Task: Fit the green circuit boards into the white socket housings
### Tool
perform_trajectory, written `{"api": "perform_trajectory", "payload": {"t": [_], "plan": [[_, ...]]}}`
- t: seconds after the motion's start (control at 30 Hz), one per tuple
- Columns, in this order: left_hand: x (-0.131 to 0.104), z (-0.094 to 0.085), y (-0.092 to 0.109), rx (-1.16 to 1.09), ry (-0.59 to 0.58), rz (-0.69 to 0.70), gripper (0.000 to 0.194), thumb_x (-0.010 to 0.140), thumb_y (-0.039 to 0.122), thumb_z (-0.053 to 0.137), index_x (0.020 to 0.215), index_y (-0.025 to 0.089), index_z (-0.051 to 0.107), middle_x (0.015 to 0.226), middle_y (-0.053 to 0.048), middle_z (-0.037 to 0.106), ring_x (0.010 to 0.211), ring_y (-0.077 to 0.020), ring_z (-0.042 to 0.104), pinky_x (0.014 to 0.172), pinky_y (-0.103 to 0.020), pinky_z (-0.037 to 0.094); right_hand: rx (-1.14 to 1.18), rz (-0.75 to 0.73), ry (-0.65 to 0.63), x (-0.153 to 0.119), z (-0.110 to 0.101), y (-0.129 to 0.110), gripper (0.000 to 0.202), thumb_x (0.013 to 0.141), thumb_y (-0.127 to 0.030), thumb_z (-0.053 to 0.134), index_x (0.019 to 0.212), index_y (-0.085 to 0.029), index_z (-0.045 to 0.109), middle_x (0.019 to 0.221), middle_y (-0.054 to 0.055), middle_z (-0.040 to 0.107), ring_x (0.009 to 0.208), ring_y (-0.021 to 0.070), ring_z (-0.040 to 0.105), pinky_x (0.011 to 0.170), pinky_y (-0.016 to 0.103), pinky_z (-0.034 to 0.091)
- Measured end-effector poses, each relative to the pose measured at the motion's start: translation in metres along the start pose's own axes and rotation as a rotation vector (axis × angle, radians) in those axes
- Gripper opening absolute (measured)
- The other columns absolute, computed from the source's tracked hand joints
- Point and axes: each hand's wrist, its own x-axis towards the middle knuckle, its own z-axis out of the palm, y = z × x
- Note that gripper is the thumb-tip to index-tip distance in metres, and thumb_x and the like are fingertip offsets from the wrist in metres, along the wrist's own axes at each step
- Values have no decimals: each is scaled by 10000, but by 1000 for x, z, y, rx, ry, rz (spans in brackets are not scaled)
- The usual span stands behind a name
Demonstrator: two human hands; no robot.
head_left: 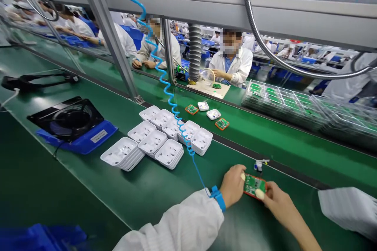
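A green circuit board (253,184) with a red-orange edge is held between my two hands just above the green bench. My left hand (234,184), with a blue wrist strap (217,198) at its cuff, grips the board's left end. On the opposite end, the fingers of my right hand (274,198) pinch the board's lower right corner. Pale finger cots cover some fingertips on both hands. Beyond the board lies a small cluster of white, blue and dark parts (260,165). To the left, several stacks of white plastic housings (152,141) stand together.
A coiled blue cord (165,76) hangs across the view to my wrist. A black fan (73,115) rests on a blue bin (97,137). Boards and white covers (213,114) lie on the green belt (250,133). Clear trays (282,101) stand behind; white stacked pieces (350,209) sit right. Co-workers sit opposite.
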Motion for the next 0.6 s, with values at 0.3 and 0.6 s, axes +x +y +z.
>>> {"api": "perform_trajectory", "payload": {"t": [0.3, 0.6], "plan": [[0, -14, -5, 134, 48, -76, 241, 738, 62, 403, 901, 177, 538, 869, -29, 573, 824, -154, 528, 758, -272, 412, -596, -143, 167, 36, 3, -13, 288, 821, -140, 384, 1050, -159, 559, 1030, 136, 581, 919, 247, 548, 771, 342, 395], [21, 1, 26, 566, -112, -1, 112, 789, 231, 491, 881, 180, 530, 929, -65, 554, 908, -229, 486, 792, -355, 369, -187, -46, 42, 9, -12, 2, 175, 833, -302, 437, 967, -223, 519, 759, 4, 632, 653, 165, 572, 612, 267, 393]]}}
